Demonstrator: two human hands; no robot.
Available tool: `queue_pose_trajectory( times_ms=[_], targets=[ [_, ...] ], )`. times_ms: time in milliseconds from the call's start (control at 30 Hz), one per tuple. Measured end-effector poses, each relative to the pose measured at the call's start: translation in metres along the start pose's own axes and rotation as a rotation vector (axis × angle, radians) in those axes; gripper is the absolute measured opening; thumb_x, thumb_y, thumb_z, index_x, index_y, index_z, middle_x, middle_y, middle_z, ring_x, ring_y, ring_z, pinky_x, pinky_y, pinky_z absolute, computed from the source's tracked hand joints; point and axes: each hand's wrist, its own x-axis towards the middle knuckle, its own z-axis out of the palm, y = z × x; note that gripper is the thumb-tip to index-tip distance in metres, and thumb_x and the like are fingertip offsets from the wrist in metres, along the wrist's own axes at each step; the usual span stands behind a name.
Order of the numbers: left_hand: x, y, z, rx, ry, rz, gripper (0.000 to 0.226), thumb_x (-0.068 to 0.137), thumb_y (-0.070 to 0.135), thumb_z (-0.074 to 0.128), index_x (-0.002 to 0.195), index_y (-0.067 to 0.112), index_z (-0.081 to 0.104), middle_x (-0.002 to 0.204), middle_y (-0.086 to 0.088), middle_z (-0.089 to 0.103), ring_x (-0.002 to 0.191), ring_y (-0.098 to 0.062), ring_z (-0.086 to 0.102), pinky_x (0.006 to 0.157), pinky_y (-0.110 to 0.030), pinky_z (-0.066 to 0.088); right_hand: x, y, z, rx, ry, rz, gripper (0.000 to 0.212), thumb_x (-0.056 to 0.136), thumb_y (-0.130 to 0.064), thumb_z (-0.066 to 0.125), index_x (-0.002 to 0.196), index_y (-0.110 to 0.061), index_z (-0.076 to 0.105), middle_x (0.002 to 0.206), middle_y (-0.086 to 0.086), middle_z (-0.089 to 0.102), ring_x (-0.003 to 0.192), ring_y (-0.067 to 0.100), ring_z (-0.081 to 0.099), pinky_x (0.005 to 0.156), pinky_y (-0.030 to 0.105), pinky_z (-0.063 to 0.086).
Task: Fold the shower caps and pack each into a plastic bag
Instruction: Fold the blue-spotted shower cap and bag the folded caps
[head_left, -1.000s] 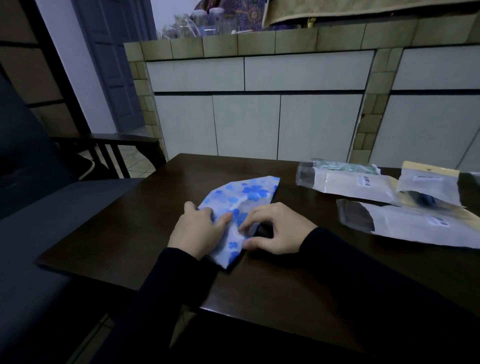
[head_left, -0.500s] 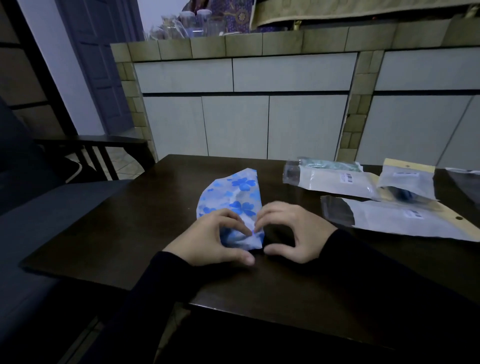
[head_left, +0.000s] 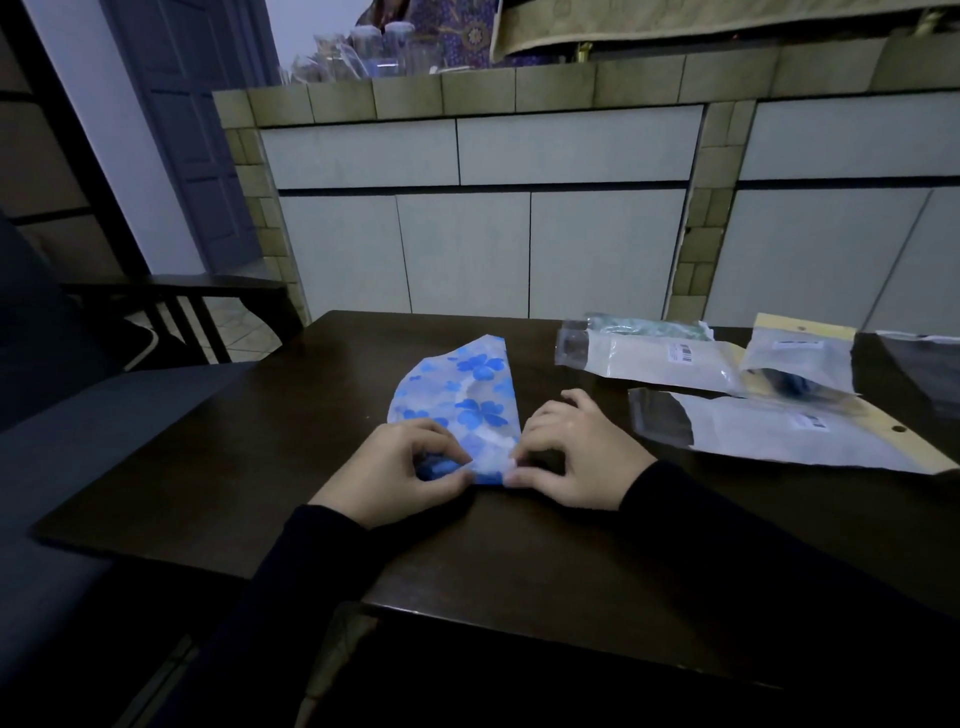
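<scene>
A white shower cap (head_left: 470, 389) with blue flowers lies folded into a narrow curved wedge on the dark wooden table (head_left: 270, 467). My left hand (head_left: 400, 470) pinches its near left corner between thumb and fingers. At the near right corner my right hand (head_left: 576, 454) pinches the cap's straight folded edge. Both hands sit at the cap's near end, close together. Several plastic bags (head_left: 779, 431) lie to the right on the table; one holds a green cap (head_left: 649, 328), another something dark blue (head_left: 792, 385).
A dark sofa (head_left: 62, 441) stands left of the table, with a low dark side table (head_left: 208, 283) behind it. A tiled counter with white cabinet doors (head_left: 467, 249) runs across the back. The table's near edge (head_left: 519, 621) is just below my forearms.
The cap has been folded narrower, from a wide slanted shape to an upright wedge. Both hands have shifted to its near end and come closer together.
</scene>
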Motion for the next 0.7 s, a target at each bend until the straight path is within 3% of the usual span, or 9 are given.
queue_pose_trajectory(
  times_ms=[100,200,333,467,567,700],
  targets=[
    [-0.001,0.000,0.000,0.030,-0.005,-0.005,0.016,0.072,0.039,0.079,0.083,0.030,0.071,0.087,0.016,0.065,0.082,-0.003,0.061,0.069,-0.011,0.044,0.001,-0.001,-0.001,0.084,0.029,0.150,0.025,0.090,-0.048,0.059,0.090,-0.028,0.074,0.083,-0.010,0.065,0.085,-0.001,0.048,0.096,0.031,0.027],
    [0.001,-0.001,0.001,0.052,0.036,-0.040,0.012,0.077,0.038,0.076,0.077,0.026,0.071,0.078,0.012,0.066,0.077,-0.008,0.060,0.066,-0.015,0.046,0.000,-0.001,-0.001,0.089,0.025,0.265,0.027,0.093,-0.048,0.053,0.092,-0.030,0.073,0.071,-0.011,0.055,0.073,-0.004,0.037,0.083,0.026,0.024],
    [0.005,-0.001,0.004,-0.014,0.043,-0.200,0.009,0.082,0.033,0.072,0.074,0.029,0.074,0.076,0.012,0.071,0.077,-0.003,0.064,0.070,-0.015,0.046,0.007,-0.004,0.006,0.135,0.011,0.408,0.033,0.092,-0.053,0.050,0.082,-0.029,0.070,0.077,-0.015,0.062,0.079,0.001,0.049,0.094,0.034,0.026],
    [0.006,0.000,0.006,-0.008,0.056,-0.292,0.019,0.084,0.038,0.069,0.065,0.033,0.068,0.073,0.013,0.068,0.074,0.001,0.060,0.065,-0.010,0.039,0.007,-0.004,0.014,0.173,0.055,0.555,0.037,0.089,-0.056,0.052,0.080,-0.027,0.073,0.084,-0.019,0.065,0.081,0.003,0.046,0.093,0.037,0.023],
    [0.006,0.000,0.010,0.060,0.080,-0.294,0.022,0.084,0.039,0.069,0.064,0.029,0.066,0.073,0.009,0.065,0.070,-0.002,0.056,0.062,-0.013,0.037,0.007,-0.010,0.015,0.060,0.108,0.535,0.038,0.092,-0.055,0.047,0.083,-0.027,0.071,0.084,-0.014,0.067,0.082,0.007,0.050,0.096,0.038,0.023],
    [0.007,0.002,0.008,0.035,0.063,-0.306,0.010,0.082,0.037,0.072,0.077,0.029,0.066,0.071,0.008,0.068,0.066,0.000,0.057,0.059,-0.013,0.039,0.008,-0.018,0.016,-0.048,0.174,0.491,0.036,0.093,-0.054,0.044,0.079,-0.029,0.066,0.077,-0.011,0.064,0.081,0.009,0.054,0.092,0.038,0.024]
  ],
)
